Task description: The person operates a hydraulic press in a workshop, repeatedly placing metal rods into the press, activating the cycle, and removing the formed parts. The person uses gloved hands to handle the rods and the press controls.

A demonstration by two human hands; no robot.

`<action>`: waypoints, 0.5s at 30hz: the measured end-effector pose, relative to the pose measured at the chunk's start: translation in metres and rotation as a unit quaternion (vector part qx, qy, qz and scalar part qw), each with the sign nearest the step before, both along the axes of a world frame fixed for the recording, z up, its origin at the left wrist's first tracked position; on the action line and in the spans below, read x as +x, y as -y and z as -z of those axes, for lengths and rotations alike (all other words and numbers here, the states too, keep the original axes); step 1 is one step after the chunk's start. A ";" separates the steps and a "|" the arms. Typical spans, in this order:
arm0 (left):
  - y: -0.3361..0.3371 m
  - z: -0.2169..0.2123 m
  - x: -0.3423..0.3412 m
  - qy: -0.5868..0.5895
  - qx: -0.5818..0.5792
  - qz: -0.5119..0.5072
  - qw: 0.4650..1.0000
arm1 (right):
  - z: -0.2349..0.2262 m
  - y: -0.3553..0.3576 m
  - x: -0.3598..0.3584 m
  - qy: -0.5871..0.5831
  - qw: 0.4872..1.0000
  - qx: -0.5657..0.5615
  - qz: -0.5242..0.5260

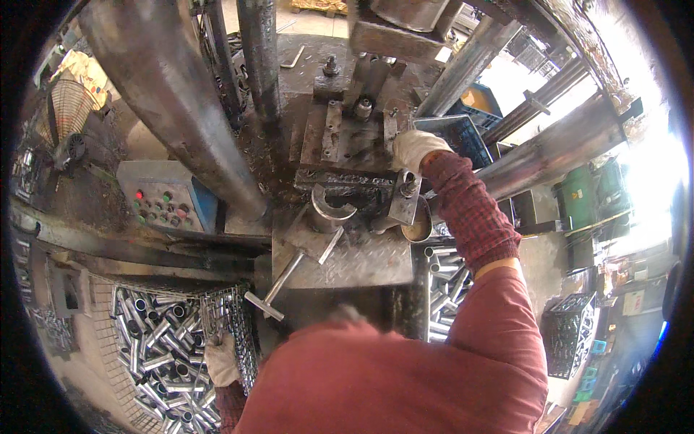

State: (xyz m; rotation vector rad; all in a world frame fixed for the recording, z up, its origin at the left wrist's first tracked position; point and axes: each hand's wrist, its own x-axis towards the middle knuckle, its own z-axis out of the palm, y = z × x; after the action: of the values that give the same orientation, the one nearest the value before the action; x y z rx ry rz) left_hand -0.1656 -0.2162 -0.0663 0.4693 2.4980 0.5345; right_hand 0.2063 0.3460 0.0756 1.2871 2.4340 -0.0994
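Note:
My right hand [418,150], in a pale work glove, is at the right side of the steel die block [354,141] on the press bed. Its fingers look curled, and what they hold, if anything, is hidden. My left hand [222,362], gloved too, is low at the right edge of the wire basket [108,340]. Its fingertips are hard to make out against the mesh. Short shiny metal tubes [163,336] fill that basket in a loose heap. A T-shaped metal bar [284,278] lies across the front edge of the steel plate [376,260], beside a half-round metal cradle [332,210].
Thick steel columns [173,108] flank the press, and a heavy ram [405,32] hangs over the die. A control box [170,195] with coloured buttons stands left. More tubes [448,286] lie at the right, below my forearm. A blue crate [463,134] sits behind my right hand.

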 end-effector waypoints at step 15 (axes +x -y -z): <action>-0.049 -0.014 0.089 -0.007 -0.017 -0.069 0.997 | 0.030 -0.019 0.009 0.017 0.996 0.030 -0.079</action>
State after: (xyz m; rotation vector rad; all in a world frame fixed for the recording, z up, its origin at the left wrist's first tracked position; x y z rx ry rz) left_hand -0.0767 -0.1676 -0.0523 0.2895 2.5626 0.5414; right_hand 0.2148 0.3650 0.0452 1.1065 2.5160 0.0376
